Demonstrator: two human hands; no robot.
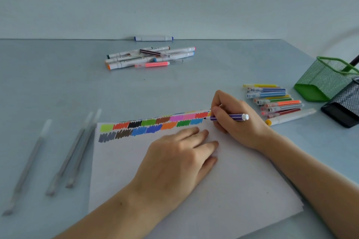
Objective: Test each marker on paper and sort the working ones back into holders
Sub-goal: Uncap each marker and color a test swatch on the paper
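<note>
Between your right hand's (236,120) curled fingers (217,111) sat a purple marker (229,117), tip on the paper (174,180). Your left hand (174,157) lay flat, fingers straight, pressing that sheet.

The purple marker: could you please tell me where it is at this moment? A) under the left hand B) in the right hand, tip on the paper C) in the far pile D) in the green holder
B: the right hand grips the purple marker with its tip on the paper, beside the swatches.

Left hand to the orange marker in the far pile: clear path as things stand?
Probably yes. The left hand lies flat on the paper, holding nothing, and only bare table lies between it and the orange marker; whether the reach suffices is unclear.
</note>
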